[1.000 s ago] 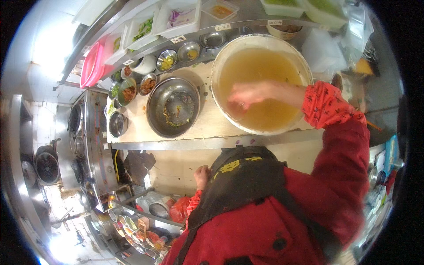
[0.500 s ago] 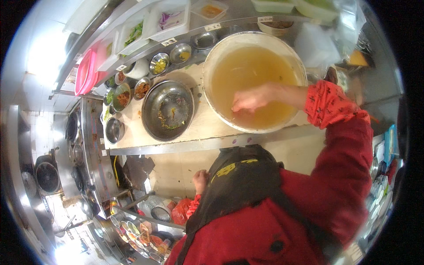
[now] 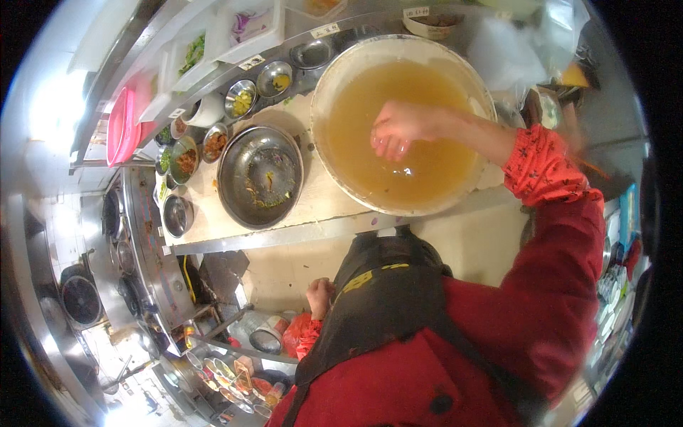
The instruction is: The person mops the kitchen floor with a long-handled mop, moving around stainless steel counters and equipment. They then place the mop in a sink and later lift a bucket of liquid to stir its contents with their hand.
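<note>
My right hand is over a large pale tub of cloudy yellow-brown liquid, just above its surface. Its wet fingers are curled down and bunched together; whether anything is inside them is hidden. To the tub's left stands a wide dark metal bowl with a little sauce and green and yellow bits in the bottom. Down beside the black apron, below the counter edge, my left hand is loosely closed, with no object showing in it.
Small metal bowls of yellow pieces, red-brown seasoning and chopped greens sit left of the dark bowl. A shelf behind carries white containers and a pink basket. Below left are a red bag and several filled bowls.
My right hand has lifted out of the liquid to just above it, its fingers more curled and dripping. My left hand stays low by the apron. The view has shifted slightly.
</note>
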Motion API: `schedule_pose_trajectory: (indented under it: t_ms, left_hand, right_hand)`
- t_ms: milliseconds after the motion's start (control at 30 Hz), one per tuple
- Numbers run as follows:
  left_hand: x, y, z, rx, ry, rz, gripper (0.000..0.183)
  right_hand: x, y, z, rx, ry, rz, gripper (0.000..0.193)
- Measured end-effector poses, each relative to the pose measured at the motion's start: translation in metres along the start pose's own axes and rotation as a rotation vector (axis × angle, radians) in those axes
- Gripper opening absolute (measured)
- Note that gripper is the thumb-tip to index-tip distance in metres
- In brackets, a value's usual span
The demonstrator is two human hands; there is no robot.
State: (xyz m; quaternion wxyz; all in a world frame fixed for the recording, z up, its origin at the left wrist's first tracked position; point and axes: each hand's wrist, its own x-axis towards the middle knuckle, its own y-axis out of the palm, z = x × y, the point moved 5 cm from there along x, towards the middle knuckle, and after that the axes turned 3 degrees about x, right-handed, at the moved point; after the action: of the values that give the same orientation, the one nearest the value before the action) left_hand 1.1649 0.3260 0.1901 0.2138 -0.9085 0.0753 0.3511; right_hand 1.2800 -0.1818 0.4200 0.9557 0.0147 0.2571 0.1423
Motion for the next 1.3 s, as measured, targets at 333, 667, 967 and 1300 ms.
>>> schedule_pose_trajectory:
  t_ms: [333, 667, 967, 1300]
  left_hand:
    - [-0.004, 0.007, -0.034, -0.106, -0.039, 0.036, 0.021]
    - [-0.003, 0.004, -0.033, -0.124, -0.067, 0.056, 0.023]
    - [-0.003, 0.005, -0.033, -0.088, -0.078, 0.045, 0.023]
    - [0.001, 0.006, -0.035, -0.032, -0.061, 0.069, 0.024]
  right_hand:
    - [0.019, 0.035, -0.03, -0.377, 0.033, 0.321, 0.028]
    - [0.01, 0.055, -0.04, -0.329, 0.1, 0.394, 0.027]
    - [-0.02, 0.055, -0.027, -0.17, 0.18, 0.396, 0.028]
    - [-0.046, 0.05, -0.01, -0.232, 0.101, 0.391, 0.023]
